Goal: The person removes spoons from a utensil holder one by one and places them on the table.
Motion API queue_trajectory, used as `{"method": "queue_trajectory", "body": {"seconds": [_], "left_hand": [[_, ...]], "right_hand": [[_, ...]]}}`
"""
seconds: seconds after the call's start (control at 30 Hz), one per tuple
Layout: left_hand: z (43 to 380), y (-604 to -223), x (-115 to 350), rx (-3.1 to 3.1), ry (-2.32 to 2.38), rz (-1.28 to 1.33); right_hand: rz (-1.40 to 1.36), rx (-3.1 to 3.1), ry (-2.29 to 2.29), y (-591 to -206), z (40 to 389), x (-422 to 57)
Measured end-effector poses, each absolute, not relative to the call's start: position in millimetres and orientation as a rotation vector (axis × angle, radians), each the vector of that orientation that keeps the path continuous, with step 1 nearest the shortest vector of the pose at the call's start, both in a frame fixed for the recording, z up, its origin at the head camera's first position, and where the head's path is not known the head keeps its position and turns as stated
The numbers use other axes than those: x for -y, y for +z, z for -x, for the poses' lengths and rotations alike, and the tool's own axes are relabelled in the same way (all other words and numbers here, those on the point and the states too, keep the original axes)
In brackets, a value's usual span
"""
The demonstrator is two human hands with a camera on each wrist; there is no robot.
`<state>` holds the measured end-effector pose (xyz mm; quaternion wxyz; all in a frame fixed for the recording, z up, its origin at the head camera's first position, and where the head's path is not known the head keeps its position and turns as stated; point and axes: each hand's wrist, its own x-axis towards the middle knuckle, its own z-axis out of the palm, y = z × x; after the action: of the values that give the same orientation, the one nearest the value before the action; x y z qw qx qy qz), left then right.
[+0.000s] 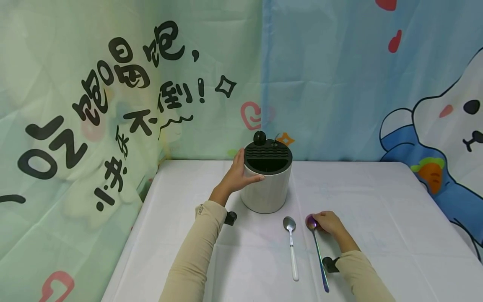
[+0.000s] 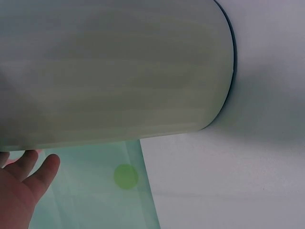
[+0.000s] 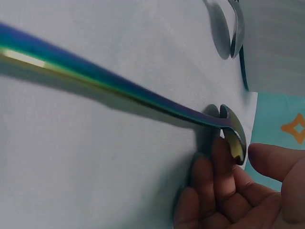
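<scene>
A white cylindrical container (image 1: 266,195) with a dark ridged top stands upright on the table. My left hand (image 1: 241,174) rests against its left side, thumb across the front and fingers spread; the left wrist view shows those fingers (image 2: 45,176) fairly straight beside the pale wall. To the right, my right hand (image 1: 330,222) has its thumb and fingers around the bowl edge of a rainbow-coloured long-handled spoon (image 1: 319,256), seen closely as a shiny spoon (image 3: 157,102) in the right wrist view. A silver spoon with a white handle (image 1: 292,251) lies left of it, touched by neither hand.
A white cloth covers the table (image 1: 381,201). Printed curtains (image 1: 320,84) hang along its back and left sides. A dark round knob (image 1: 259,138) rises from the container's top. Small black devices (image 1: 230,218) sit at both wrists.
</scene>
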<state>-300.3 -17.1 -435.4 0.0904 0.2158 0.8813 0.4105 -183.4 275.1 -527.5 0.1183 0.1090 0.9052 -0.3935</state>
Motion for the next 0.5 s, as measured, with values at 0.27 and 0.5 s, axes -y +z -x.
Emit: {"method": "queue_trajectory", "body": {"seconds": [0.27,0.5], "left_hand": [[300,-435,18,-2.625,1.214,-0.637],[299,-436,17,-2.636,1.210,-0.646]], "right_hand": [[-0.300,-2.720,-0.958,-519,186,-282],[-0.320,-2.734,-0.898,-514,186,-284]]}}
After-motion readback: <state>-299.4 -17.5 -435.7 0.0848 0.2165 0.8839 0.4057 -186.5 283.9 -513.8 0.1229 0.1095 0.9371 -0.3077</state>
